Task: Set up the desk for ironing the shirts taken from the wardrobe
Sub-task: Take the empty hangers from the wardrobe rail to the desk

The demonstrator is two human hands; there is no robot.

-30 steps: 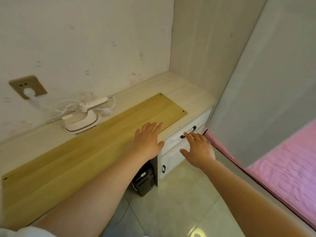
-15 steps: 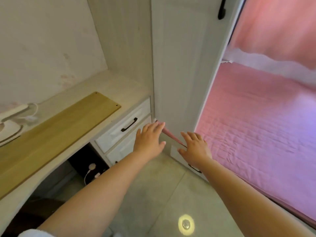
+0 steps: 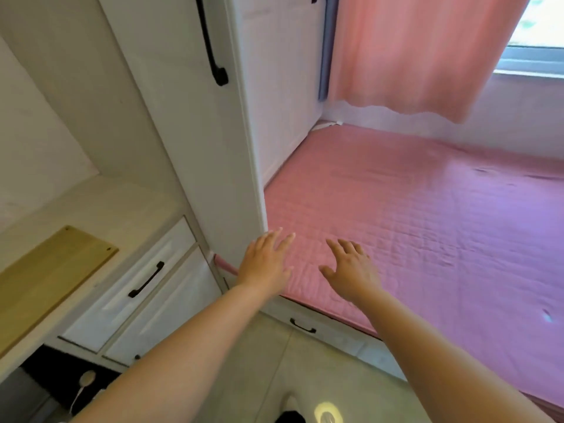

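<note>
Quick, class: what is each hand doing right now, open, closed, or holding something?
Left hand: open, fingers straight and spread, holding nothing.
Right hand: open, fingers spread, holding nothing, seen in front of the pink quilted bed cover.

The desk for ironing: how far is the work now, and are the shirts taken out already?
Done: a wooden board lies flat on the desk. In hand: nothing; the left hand and right hand are open and empty, stretched out in front of the pink bed. Left: the wardrobe door with its black handle looks closed, and no shirt is in view, so the shirts are not yet fetched.
</note>
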